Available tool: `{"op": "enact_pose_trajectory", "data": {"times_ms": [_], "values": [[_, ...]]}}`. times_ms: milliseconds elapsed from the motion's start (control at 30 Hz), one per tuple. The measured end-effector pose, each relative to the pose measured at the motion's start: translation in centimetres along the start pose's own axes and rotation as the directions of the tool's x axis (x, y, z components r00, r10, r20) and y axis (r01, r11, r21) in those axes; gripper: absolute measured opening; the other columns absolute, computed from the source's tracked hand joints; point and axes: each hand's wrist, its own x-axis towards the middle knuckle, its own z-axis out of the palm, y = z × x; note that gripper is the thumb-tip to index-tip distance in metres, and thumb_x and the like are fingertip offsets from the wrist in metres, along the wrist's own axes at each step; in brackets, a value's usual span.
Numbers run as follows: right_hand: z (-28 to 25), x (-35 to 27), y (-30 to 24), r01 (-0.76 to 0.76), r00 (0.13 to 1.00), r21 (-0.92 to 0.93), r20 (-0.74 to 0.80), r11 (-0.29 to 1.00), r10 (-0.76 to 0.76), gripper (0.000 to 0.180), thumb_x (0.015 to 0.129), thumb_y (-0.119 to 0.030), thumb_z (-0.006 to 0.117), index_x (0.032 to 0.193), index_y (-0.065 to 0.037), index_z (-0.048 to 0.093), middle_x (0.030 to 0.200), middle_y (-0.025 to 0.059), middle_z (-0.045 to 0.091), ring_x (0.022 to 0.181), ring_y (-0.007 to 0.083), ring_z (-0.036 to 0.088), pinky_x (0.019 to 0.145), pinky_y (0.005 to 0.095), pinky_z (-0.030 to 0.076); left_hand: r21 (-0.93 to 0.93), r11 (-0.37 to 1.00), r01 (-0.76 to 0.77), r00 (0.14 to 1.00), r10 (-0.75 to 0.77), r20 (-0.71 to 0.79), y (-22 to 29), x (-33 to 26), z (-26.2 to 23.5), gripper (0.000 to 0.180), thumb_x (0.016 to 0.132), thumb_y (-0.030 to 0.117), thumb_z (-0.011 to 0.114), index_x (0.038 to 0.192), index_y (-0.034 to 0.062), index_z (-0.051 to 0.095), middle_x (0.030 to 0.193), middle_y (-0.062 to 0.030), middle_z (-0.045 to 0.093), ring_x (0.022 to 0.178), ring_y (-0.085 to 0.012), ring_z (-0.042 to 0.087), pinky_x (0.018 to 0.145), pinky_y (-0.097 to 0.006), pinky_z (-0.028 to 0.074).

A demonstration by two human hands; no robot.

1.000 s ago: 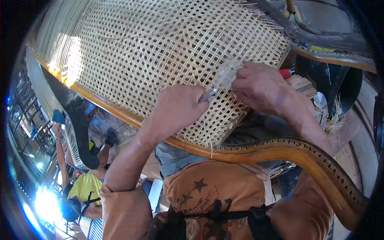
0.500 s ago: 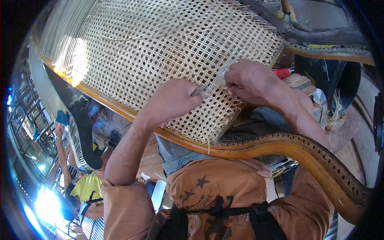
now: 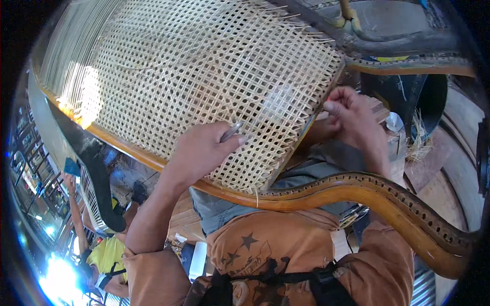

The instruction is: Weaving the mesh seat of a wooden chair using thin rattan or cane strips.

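Observation:
A woven cane panel [image 3: 173,66] in a curved wooden frame [image 3: 229,196] lies across my lap. My left hand [image 3: 201,153] rests on the cane near the front edge, closed around a slim, pointed metal tool [image 3: 232,131] whose far end is hidden in the fist. Just past the panel's right edge, my right hand [image 3: 354,122] has its fingers curled together. A speck of red shows by its fingertips, but I cannot make out what they hold. A whitish translucent patch [image 3: 278,102] shows on the weave between the hands.
Loose cane ends [image 3: 306,30] stick out at the far edge. A curved wooden arm with drilled holes [image 3: 388,191] sweeps across the right front. A dark bucket [image 3: 434,102] stands at right beside cane scraps [image 3: 419,137]. Another person in a yellow top [image 3: 108,252] works at lower left.
My right hand has left the weave and moved right, beyond the panel's edge, where a red handle showed before. My left hand has shifted slightly left and nearer, still gripping the pointed tool.

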Motion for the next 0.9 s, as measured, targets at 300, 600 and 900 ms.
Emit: {"op": "enact_pose_trajectory", "data": {"times_ms": [300, 600, 900], "values": [[3.5, 0.8, 2.9, 0.003, 0.998, 0.217, 0.053, 0.976, -0.015, 0.059, 0.080, -0.025, 0.070, 0.125, 0.003, 0.043, 0.110, 0.0095, 0.059, 0.099, 0.0160, 0.056, 0.084, 0.0276, 0.046, 0.077, 0.991, 0.106, 0.993, -0.109, 0.038, 0.4, 0.0, -0.1, 0.042, 0.084, 0.042, 0.054, 0.073, 0.0024, 0.060, 0.062, -0.0167, 0.058, 0.063, -0.0343, 0.059, 0.059, -0.043, 0.044], [3.1, 0.6, 1.9, -0.068, 0.998, 0.268, 0.031, 0.961, 0.062, 0.054, 0.078, -0.020, 0.071, 0.119, 0.006, 0.047, 0.111, 0.0130, 0.059, 0.100, 0.0183, 0.055, 0.091, 0.0297, 0.041, 0.038, 0.999, 0.028, 0.998, -0.030, 0.054, -0.1, 0.8, 0.1, 0.036, 0.084, 0.032, 0.055, 0.070, -0.0018, 0.055, 0.055, -0.0142, 0.049, 0.050, -0.0214, 0.047, 0.053, -0.037, 0.040], [3.5, 0.9, 2.2, 0.075, 0.991, 0.319, 0.080, 0.945, -0.106, 0.050, 0.081, -0.018, 0.069, 0.119, 0.004, 0.047, 0.104, 0.0095, 0.061, 0.090, 0.0137, 0.057, 0.077, 0.0252, 0.045, 0.170, 0.985, -0.035, 0.997, 0.022, 0.078, 0.2, 0.1, -0.6, 0.032, 0.083, 0.033, 0.051, 0.075, 0.0023, 0.060, 0.069, -0.0195, 0.059, 0.067, -0.0373, 0.058, 0.063, -0.046, 0.045]]}}
